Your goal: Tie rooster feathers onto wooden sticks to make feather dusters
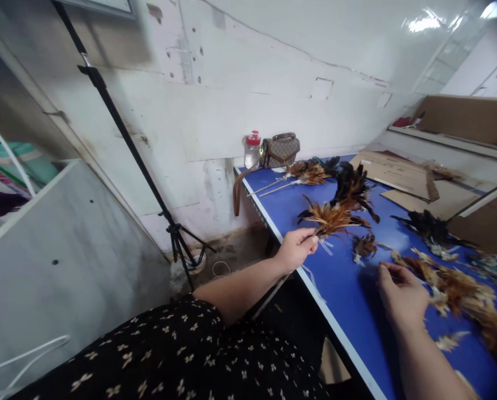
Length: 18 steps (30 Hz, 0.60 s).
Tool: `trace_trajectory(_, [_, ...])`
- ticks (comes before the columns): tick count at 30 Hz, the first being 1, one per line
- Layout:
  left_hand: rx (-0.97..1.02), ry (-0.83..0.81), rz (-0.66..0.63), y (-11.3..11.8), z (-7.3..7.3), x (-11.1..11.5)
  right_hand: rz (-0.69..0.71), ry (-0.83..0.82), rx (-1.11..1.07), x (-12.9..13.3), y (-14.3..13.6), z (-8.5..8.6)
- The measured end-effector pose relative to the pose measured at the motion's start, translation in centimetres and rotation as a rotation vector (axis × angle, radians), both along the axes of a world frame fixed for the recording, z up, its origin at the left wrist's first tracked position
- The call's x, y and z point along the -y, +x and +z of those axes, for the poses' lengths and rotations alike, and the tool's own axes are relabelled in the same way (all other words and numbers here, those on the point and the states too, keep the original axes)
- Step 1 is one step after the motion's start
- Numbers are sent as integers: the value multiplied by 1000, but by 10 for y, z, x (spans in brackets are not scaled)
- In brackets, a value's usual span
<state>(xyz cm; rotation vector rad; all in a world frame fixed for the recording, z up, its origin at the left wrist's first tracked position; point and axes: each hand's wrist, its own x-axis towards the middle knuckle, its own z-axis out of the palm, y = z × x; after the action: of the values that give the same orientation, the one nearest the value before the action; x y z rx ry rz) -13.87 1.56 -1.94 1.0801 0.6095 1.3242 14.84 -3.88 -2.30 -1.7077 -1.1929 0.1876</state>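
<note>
My left hand (296, 250) is closed around the base of a brown and black feather bundle (332, 218), held above the near left edge of the blue table (344, 311). A thin pale stick (271, 297) runs down below that hand, and clear strips (326, 246) hang beside the bundle's base. Over the tabletop, my right hand (402, 297) has its fingers curled together in a pinch; whatever is between the fingertips is too small to make out. Just beyond them lies a small dark brown feather tuft (364, 247).
Tan feathers (461, 286) and black feathers (430, 230) lie to the right. Farther back are feather bunches on sticks (311, 172), a handbag (281, 151), a red-capped bottle (252, 151) and cardboard (394, 172). A black tripod stand (123, 125) stands left, by the wall.
</note>
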Motion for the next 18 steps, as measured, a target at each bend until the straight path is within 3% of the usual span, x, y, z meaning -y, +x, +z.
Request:
trace_trajectory(5, [23, -20, 4, -7, 0, 0, -32, -122, 158, -31, 12, 8])
trace_trajectory(10, [38, -51, -50, -3, -3, 3, -22, -233, 224, -67, 2, 4])
trace_trajectory(13, [98, -51, -65, -2, -2, 3, 5, -203, 178, -65, -10, -2])
trace_trajectory(18, [193, -117, -192, -7, 3, 5, 139, -73, -25, -38, -37, -2])
